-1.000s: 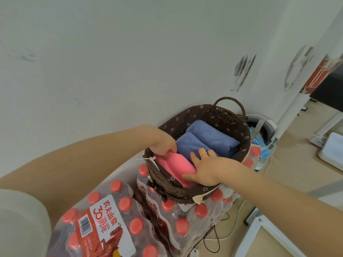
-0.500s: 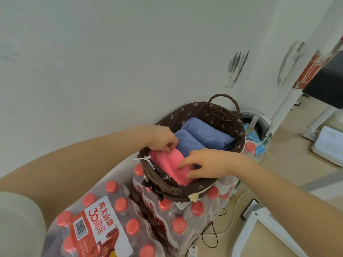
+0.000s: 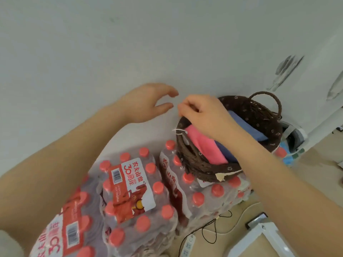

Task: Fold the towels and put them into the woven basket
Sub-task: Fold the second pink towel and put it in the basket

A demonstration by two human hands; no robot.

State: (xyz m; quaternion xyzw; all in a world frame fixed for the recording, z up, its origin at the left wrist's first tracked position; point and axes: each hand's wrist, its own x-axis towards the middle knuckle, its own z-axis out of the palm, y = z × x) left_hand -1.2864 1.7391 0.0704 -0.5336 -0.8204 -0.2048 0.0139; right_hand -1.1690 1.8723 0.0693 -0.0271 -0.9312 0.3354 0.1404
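Under the right hand (image 3: 206,115), whose curled fingers grip nothing I can see, the pink towel (image 3: 204,145) lies packed in the woven basket (image 3: 209,172) beside blue towels (image 3: 248,127); left hand (image 3: 148,102) hovers spread and empty. Packing looks finished; next comes fetching another towel, if any.

Two bare forearms with no watch, ring or bracelet, left hand (image 3: 146,102) and right hand (image 3: 206,115) ungloved, short fingernails, edge of a pale, whitish short sleeve (image 3: 9,243) at the left upper arm
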